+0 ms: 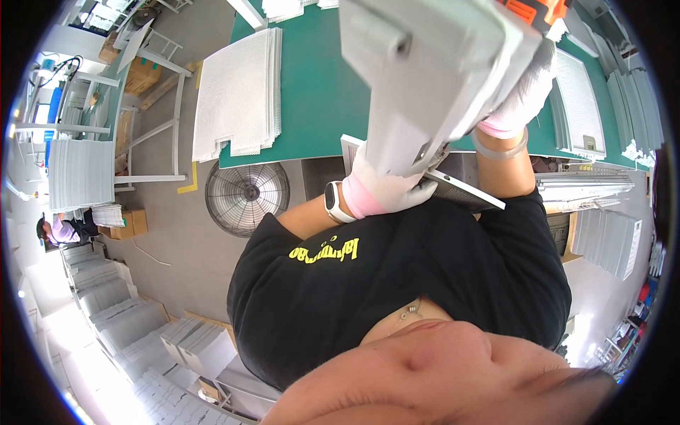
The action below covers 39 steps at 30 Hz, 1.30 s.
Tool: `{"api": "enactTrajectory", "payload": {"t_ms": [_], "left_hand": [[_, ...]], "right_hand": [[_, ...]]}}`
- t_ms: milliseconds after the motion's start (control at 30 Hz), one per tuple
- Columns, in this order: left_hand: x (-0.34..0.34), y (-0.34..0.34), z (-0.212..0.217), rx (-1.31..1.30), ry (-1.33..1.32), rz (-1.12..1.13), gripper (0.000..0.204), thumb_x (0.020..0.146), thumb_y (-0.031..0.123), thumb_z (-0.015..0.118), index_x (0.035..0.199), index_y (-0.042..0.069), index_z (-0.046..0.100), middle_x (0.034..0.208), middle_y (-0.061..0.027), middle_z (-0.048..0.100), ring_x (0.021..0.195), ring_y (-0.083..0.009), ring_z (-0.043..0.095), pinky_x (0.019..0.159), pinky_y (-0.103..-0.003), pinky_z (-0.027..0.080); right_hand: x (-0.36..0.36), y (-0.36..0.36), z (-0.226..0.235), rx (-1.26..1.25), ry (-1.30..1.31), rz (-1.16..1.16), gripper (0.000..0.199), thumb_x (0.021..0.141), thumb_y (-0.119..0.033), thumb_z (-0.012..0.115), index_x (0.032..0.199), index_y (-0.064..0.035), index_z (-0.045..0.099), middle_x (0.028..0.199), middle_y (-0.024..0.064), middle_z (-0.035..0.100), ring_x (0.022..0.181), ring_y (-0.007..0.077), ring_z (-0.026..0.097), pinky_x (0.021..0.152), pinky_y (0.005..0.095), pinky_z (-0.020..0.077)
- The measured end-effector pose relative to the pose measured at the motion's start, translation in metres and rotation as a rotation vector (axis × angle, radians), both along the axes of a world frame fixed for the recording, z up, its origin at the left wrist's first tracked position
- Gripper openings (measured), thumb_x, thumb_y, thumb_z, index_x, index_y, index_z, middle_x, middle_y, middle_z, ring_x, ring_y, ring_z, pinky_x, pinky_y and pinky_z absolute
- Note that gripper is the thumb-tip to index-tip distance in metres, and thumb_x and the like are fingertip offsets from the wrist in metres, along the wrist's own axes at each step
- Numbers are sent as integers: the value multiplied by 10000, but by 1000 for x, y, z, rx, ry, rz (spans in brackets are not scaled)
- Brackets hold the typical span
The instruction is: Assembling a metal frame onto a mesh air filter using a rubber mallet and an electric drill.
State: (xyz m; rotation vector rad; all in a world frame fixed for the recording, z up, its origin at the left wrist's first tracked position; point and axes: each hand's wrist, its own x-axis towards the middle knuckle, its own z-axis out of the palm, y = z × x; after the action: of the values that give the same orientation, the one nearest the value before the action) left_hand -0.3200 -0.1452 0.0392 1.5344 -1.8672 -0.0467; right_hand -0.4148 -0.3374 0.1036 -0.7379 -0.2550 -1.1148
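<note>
A large light-grey power tool (432, 78) with an orange part (528, 10) fills the upper middle, close to the camera. My right hand (524, 95), in a white glove with a pink cuff, is closed on the tool's right side; most of its fingers are hidden behind the housing. Below the tool, my left hand (389, 188), gloved the same way, grips a thin white-edged panel (467, 190) held in front of my chest. The tool's lower end covers part of the left hand and panel, so I cannot tell whether it touches the panel.
A green-topped table (319, 92) stretches ahead. It bears a stack of white perforated sheets (237, 99) at left and stacked white panels (579, 106) at right. A round floor fan (248, 193) stands by its near edge. More panel stacks (605, 241) lean at right.
</note>
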Motion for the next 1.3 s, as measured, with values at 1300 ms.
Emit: {"api": "enactTrajectory", "payload": {"t_ms": [1300], "left_hand": [[8,-8,-9,-54,124,21,436,704,320,734,1102,145,698,872,-50,637,733,-268,616,648,-409,479]], "right_hand": [[36,49,64,340,147,-259,540,991,-467,512,1307,-30,510,1093,125,678,828,195,679,680,302,563]]}}
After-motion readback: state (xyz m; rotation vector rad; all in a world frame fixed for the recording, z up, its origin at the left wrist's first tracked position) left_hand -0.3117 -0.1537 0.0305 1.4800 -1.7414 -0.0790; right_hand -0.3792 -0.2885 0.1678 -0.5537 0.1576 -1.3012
